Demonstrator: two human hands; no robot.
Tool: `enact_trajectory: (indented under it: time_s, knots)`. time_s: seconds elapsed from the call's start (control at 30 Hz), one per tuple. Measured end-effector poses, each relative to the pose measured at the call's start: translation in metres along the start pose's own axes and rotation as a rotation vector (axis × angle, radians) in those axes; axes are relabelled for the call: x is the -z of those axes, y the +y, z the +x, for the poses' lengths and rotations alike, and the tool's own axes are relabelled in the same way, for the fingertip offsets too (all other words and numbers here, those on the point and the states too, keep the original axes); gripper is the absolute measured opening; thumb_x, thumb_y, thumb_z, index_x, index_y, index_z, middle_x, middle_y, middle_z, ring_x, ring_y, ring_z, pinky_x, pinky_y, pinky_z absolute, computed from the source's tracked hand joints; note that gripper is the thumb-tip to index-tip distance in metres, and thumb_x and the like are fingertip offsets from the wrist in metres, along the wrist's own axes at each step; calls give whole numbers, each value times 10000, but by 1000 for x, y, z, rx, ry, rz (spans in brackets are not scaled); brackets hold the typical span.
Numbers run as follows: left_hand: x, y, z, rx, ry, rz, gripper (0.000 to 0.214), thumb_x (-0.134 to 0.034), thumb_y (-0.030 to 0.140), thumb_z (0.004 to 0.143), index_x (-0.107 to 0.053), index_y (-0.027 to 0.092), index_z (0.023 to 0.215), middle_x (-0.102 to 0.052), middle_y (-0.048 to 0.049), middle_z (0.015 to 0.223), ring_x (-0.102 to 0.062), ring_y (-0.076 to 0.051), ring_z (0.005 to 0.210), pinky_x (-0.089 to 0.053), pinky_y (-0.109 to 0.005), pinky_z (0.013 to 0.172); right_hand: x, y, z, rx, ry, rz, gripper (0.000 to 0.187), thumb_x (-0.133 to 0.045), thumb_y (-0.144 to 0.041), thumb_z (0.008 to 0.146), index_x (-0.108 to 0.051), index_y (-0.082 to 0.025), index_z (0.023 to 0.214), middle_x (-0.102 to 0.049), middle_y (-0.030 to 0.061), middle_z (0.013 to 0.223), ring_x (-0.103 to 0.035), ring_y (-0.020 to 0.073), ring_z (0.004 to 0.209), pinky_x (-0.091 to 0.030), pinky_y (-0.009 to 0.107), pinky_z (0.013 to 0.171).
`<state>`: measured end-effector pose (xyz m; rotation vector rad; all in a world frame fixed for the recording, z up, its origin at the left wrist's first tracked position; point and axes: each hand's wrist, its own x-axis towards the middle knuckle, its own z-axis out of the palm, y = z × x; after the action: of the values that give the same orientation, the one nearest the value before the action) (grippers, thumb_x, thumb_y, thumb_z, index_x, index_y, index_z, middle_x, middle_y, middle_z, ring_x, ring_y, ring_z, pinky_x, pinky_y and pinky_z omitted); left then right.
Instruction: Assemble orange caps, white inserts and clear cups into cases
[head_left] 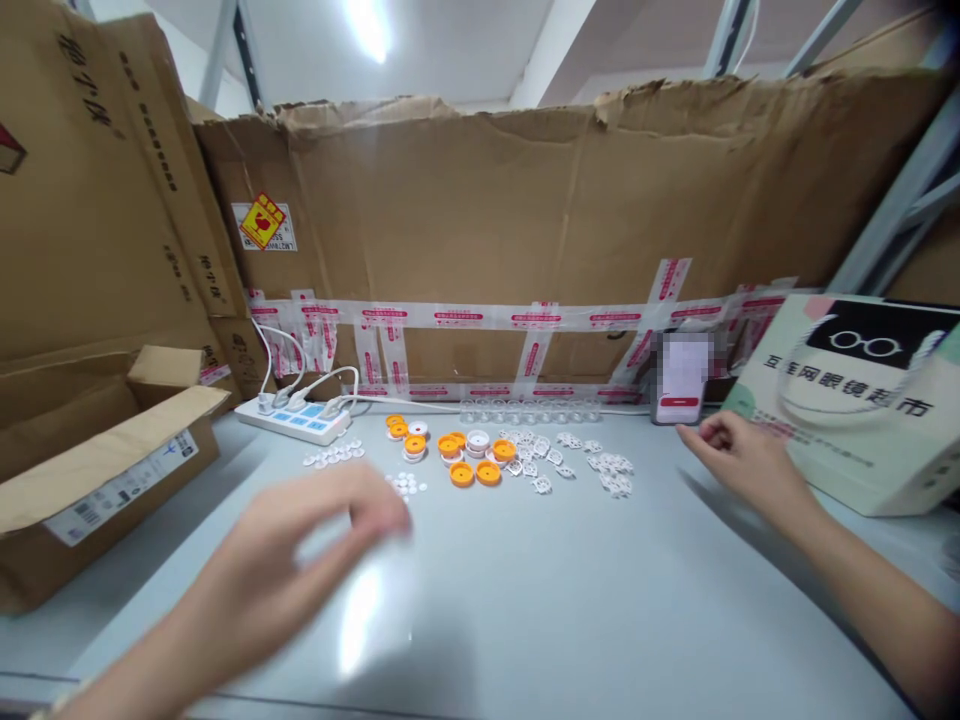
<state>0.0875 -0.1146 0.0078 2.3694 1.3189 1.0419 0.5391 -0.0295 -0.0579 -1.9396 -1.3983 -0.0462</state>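
Orange round pieces [461, 474], some stacked with white ones, sit between the hands and farther out, on a pale worktop [540, 600]. Left hand [259, 555] is blurred, raised, thumb and fingers curved round so the tips nearly or fully meet; can't tell if they touch or pinch something tiny. Small white discs [406, 485] lie just past its fingertips, another loose group of white bits [330, 455] beyond its knuckles. Right hand [750, 465] has the thumb held out and the other fingers loosely curled, no object seen in it; tip is just beside the lower edge of the phone [681, 380], contact unclear. Phone stands upright near the cardboard wall [480, 220], probably propped so the screen faces the person. White openwork pieces [615, 477] lie between the hands, nearer the right; clear pieces [529, 411] line up behind them. Kinds mostly in separate clusters, likely so each can be picked out easily. Power strip [300, 420] is beyond the left hand, presumably back there to leave working room.
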Motion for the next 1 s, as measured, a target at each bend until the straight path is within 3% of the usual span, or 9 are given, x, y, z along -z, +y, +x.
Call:
enact_trajectory:
  time_s: [0.13, 0.23, 0.33, 0.43, 0.57, 0.7, 0.83, 0.9, 1.0]
  knots:
    - [19, -71, 38, 261, -14, 355, 265, -452, 319, 760, -638, 184, 893, -680, -103, 954, -604, -262, 868, -459, -334, 752, -1, 0, -1, 15, -25, 38, 273, -512, -483, 671, -395, -240, 628, -522, -5, 519, -488, 183, 512, -337, 289, 522]
    - [24, -122, 43, 435, -109, 491, 286, -473, 258, 669, -640, 191, 891, -689, -101, 970, -616, -263, 881, -464, -301, 745, -3, -2, -2, 44, -35, 56, 282, -507, -493, 672, -395, -239, 623, -521, -2, 516, -478, 180, 501, -332, 291, 515]
    - [21, -145, 39, 468, -138, 512, 263, -476, 233, 621, -646, 207, 820, -712, -74, 872, -638, -254, 805, -471, -276, 679, -4, -4, -3, 58, -39, 60, 308, -496, -525, 666, -399, -235, 626, -536, 6, 531, -473, 176, 495, -332, 295, 518]
    - [17, -148, 36, 467, -138, 536, 208, -459, 212, 606, -632, 207, 720, -710, -56, 788, -639, -249, 782, -460, -269, 666, -4, -4, -3, 55, -52, 76, 360, -479, -582, 658, -407, -230, 635, -546, 10, 538, -478, 172, 491, -343, 296, 516]
    - [18, -140, 38, 476, -109, 587, 155, -441, 201, 631, -595, 195, 654, -689, -67, 736, -629, -268, 768, -441, -287, 642, -4, -4, -3, 42, -69, 120, 393, -478, -615, 636, -424, -226, 649, -550, 9, 548, -502, 176, 501, -359, 296, 516]
    - [12, -99, 44, 405, -79, 573, 171, -432, 214, 709, -587, 193, 777, -672, -72, 832, -616, -247, 787, -440, -297, 668, -4, -9, -5, 23, -88, 155, 376, -491, -596, 634, -444, -225, 667, -542, -4, 547, -518, 174, 514, -367, 294, 533]
    - [-29, -33, 53, 26, -221, 156, 160, -447, 211, 771, -577, 185, 860, -657, -47, 799, -611, -180, 731, -463, -272, 678, -4, -15, -8, 59, -98, 199, 372, -494, -586, 650, -451, -218, 678, -537, -3, 555, -505, 167, 523, -371, 292, 538]
    - [-57, -9, 57, -89, -303, 103, 156, -460, 166, 766, -583, 182, 860, -651, -41, 797, -605, -166, 710, -458, -265, 663, -3, -16, -11, 83, -103, 218, 362, -494, -572, 663, -458, -213, 685, -537, 0, 564, -497, 163, 526, -373, 291, 540]
    - [-92, 7, 63, -180, -419, 115, 176, -475, 93, 736, -588, 162, 851, -648, -54, 789, -601, -178, 716, -449, -272, 651, -3, -17, -15, 106, -126, 235, 347, -498, -550, 678, -475, -205, 696, -552, 11, 595, -494, 157, 531, -380, 293, 547]
